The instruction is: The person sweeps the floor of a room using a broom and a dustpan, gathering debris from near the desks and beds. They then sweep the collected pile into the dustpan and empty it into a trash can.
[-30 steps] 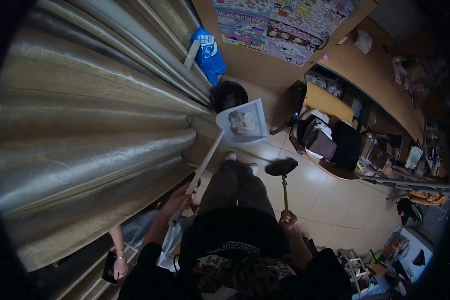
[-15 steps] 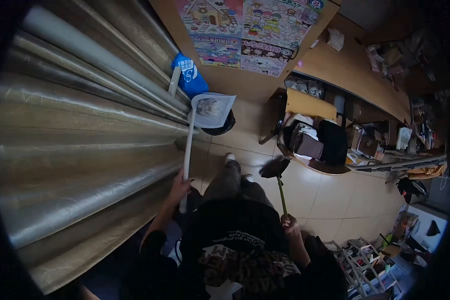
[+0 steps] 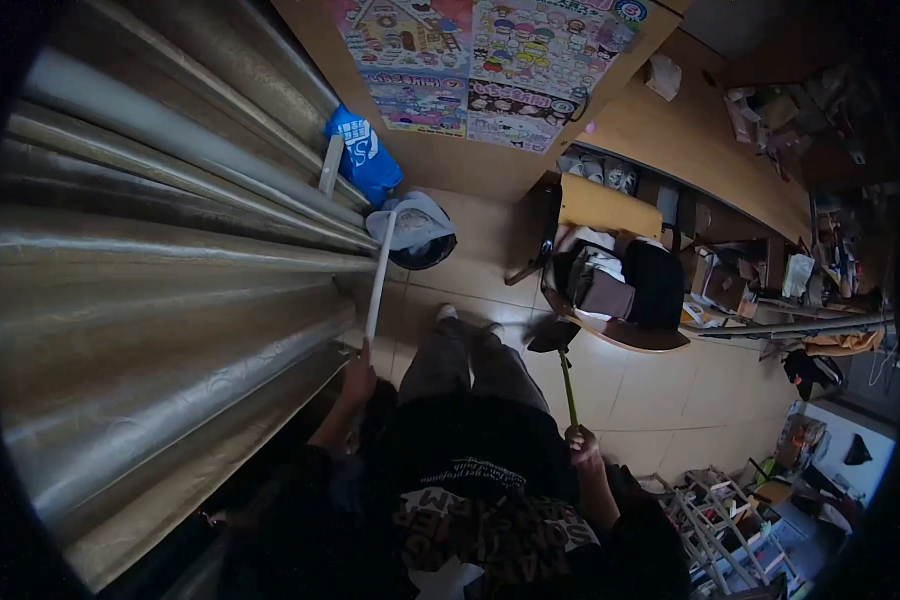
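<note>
My left hand (image 3: 358, 380) is closed around the lower end of a long white handle, which belongs to a pale dustpan (image 3: 410, 222). The dustpan is tilted over a bin with a black lining (image 3: 432, 254), beside the curtain. My right hand (image 3: 581, 443) grips the green handle of a broom (image 3: 553, 337). The broom's dark head hangs low near the floor, close to the chair.
A blue bag (image 3: 368, 158) lies between the curtain (image 3: 170, 290) and a cabinet with colourful posters (image 3: 470, 70). On the right, a chair (image 3: 610, 205) holds folded clothes, beside a desk (image 3: 710, 140). A metal rack (image 3: 715, 530) stands at lower right.
The dustpan has tipped from lying nearly flat to a steep tilt, uncovering more of the bin. My left hand has moved slightly up and left. The broom has shifted only a little.
</note>
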Demonstrator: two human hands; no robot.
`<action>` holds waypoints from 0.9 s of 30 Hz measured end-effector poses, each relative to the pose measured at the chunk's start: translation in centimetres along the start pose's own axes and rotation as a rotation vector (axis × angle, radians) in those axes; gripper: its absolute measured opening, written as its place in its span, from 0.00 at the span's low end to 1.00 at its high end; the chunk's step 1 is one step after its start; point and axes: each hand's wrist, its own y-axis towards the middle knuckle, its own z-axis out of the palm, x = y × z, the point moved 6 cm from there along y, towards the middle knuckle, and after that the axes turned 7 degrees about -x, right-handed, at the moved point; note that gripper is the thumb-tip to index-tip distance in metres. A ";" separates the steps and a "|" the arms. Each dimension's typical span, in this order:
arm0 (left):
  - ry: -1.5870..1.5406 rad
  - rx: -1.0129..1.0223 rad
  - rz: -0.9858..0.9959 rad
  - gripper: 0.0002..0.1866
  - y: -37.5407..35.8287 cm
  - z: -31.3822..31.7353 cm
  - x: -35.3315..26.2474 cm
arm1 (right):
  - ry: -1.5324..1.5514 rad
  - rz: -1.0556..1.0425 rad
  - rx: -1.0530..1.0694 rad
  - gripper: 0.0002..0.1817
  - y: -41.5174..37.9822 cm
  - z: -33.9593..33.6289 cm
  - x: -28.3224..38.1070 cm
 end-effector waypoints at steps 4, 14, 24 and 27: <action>0.052 -0.020 -0.045 0.36 -2.0 0.8 -1.9 | -0.132 0.024 -0.041 0.13 -1.7 -0.2 2.2; 0.133 -0.041 -0.288 0.38 -4.3 5.9 -2.9 | -0.803 -0.325 -0.632 0.18 -0.2 -12.1 17.7; 0.229 -0.080 -0.238 0.36 -5.4 7.7 -5.5 | -1.756 -0.702 -0.547 0.12 -2.3 -7.9 16.8; 0.221 -0.113 -0.223 0.35 -5.6 8.4 -5.6 | -1.745 -0.677 -0.583 0.12 -2.3 -7.8 16.8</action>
